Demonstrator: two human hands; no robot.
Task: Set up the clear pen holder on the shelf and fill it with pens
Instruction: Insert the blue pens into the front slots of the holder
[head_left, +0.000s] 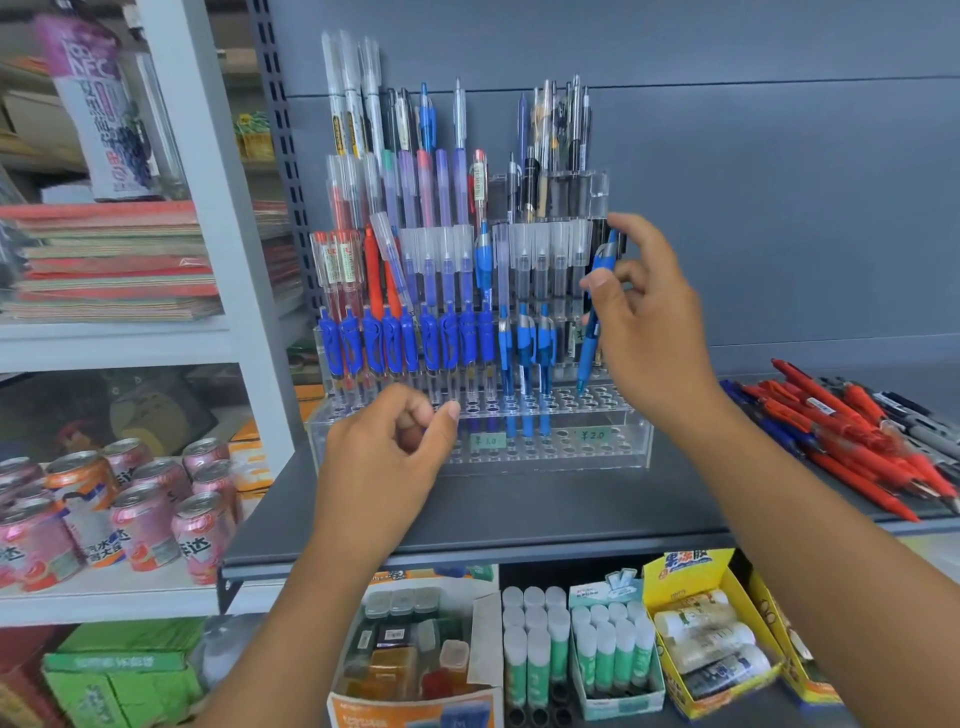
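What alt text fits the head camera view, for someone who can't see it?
A person's right hand pinches a blue pen, tip down at the empty holes of a tiered clear pen holder, mostly full, on a grey shelf. The left hand hovers before the holder with fingers curled; loose red pens lie at the right.

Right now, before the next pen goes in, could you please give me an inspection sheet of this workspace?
Surface: grey shelf, carrying the holder near the back panel.
Job's things: clear pen holder, tiered, mostly filled, with empty holes at front right; blue pen tilted, tip at one of those holes.
Clutter: loose pens, red, blue and dark, heaped on the shelf at right.
Hands: right hand pinches the blue pen; left hand curled, holding nothing visible, before the holder.
Cables: nothing seen.
Surroundings: drink cans left; glue sticks below; stacked paper upper left.
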